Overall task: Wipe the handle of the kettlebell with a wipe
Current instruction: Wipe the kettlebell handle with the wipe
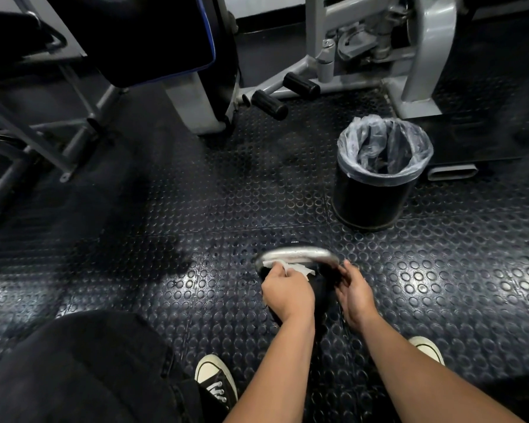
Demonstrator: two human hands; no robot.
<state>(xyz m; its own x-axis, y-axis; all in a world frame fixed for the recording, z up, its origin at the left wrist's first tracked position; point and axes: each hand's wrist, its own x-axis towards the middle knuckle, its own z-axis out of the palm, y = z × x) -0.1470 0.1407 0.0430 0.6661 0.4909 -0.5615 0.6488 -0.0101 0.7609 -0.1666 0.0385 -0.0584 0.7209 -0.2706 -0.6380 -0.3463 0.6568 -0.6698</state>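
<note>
The kettlebell (306,279) stands on the studded rubber floor (165,224) just in front of the person's feet, its grey metal handle (297,256) arching across the top. The left hand (287,293) pinches a crumpled white wipe (287,267) in curled fingers and presses it against the left end of the handle. The right hand (356,296) rests with loosely straightened fingers against the kettlebell's right side, apparently steadying it and gripping nothing. The wiping looks to be under way: the wipe touches only the left part, and the middle and right end of the handle appear still to be covered. A small pale marking on the kettlebell's far top is too tiny to read. A lined black bin (379,175) stands near, behind to the right.
</note>
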